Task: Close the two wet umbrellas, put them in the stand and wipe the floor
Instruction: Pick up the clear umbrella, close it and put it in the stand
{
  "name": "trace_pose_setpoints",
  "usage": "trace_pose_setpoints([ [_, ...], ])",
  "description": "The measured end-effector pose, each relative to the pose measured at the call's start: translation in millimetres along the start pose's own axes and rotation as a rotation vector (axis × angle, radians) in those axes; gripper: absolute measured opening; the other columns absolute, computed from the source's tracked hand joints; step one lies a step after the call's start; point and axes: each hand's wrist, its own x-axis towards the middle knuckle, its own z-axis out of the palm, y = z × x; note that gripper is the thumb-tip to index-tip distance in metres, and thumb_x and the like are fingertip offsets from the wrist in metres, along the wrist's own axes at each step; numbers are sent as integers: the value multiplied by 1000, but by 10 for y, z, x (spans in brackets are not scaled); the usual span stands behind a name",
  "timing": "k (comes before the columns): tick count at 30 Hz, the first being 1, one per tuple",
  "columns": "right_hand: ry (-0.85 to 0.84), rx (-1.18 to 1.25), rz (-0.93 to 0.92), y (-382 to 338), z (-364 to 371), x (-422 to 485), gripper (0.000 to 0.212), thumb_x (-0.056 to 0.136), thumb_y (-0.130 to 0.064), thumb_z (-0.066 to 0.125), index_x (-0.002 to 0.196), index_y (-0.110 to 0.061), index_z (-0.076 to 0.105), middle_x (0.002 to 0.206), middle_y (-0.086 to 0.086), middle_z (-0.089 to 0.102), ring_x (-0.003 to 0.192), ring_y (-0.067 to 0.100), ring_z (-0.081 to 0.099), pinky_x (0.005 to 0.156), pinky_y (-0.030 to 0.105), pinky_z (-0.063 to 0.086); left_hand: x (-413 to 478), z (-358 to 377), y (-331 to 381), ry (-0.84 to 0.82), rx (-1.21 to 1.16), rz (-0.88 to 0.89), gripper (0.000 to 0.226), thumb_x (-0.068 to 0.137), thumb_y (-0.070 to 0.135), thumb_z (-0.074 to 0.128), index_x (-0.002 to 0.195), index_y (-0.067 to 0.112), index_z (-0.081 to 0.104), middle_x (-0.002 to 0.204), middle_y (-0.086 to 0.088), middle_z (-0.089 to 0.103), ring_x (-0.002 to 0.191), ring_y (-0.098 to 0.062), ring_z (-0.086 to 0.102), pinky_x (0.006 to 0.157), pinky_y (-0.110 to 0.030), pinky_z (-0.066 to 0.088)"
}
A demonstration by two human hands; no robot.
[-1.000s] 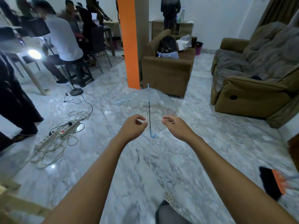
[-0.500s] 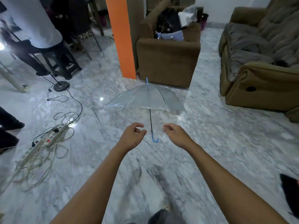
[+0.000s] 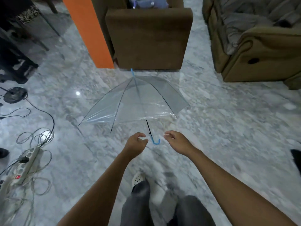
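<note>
We see the open umbrella [image 3: 138, 103] lying on the floor [image 3: 228, 128] before an armchair [image 3: 149, 38], its blue handle [image 3: 155, 142] between our left hand [image 3: 136, 144] and right hand [image 3: 177, 141], both loosely curled, grasping nothing.

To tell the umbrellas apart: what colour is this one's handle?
The handle is light blue, like the top tip; the head view shows it.

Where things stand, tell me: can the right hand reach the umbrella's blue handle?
Probably yes: the right hand hangs just beside the blue handle, with nothing between them.
</note>
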Motion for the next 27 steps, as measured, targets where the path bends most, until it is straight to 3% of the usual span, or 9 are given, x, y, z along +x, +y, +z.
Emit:
trace_pose_setpoints([
  [5,-6,37,79,526,431,953,39,100,-34,50,134,-17,56,135,5,57,119,18,54,88,23,37,1144,229,-645,-73,140,-36,26,90,24,61,113,11,61,104,-15,67,95,-31,66,80,-35,52],
  [8,-5,46,44,904,633,1650,36,99,-33,50,130,-15,58,131,5,59,113,18,56,88,24,39,1881,438,-976,-36,102,-50,25,92,24,61,113,11,61,101,-18,66,81,-28,62,62,-29,47],
  [10,11,65,16,1202,769,2148,32,99,-32,51,123,-15,62,126,5,62,111,20,59,88,26,43,2397,595,-1194,-21,71,-77,22,94,26,59,113,15,58,103,-16,65,78,-26,60,60,-27,45],
  [13,33,121,-19,1627,982,2841,31,98,-33,53,121,-14,63,126,5,61,114,22,60,88,31,45,3152,774,-1493,14,68,-68,21,95,29,59,112,17,56,110,-12,63,84,-27,62,70,-32,49],
  [17,51,157,-90,2015,1198,3643,36,98,-35,54,126,-14,61,129,4,59,115,23,59,88,31,47,4084,909,-1724,66,-7,-20,43,96,34,57,132,11,50,125,-14,57,103,-30,61,84,-40,51],
  [20,86,156,-172,2160,1289,4055,36,97,-37,55,126,-17,60,130,2,58,116,22,59,96,36,48,4644,1040,-1734,155,-99,11,56,97,35,55,144,10,39,139,-12,48,122,-31,52,97,-45,46],
  [22,91,156,-211,2247,1342,4212,37,97,-38,55,127,-18,59,128,3,59,115,22,59,94,34,48,4939,1144,-1712,212,-153,40,61,97,35,55,148,12,34,145,-10,43,128,-31,47,101,-46,43],
  [24,85,153,-226,2328,1380,4339,38,96,-40,55,128,-19,58,129,4,59,114,21,59,90,32,48,5193,1235,-1693,256,-257,77,59,97,34,55,148,13,34,140,-9,48,122,-29,52,95,-42,46],
  [27,89,95,-216,2367,1367,4410,42,97,-40,53,133,-18,56,133,3,56,115,20,56,85,27,41,5395,1330,-1636,283,-379,159,30,98,26,52,126,13,49,109,-11,60,82,-22,62,78,-37,50],
])
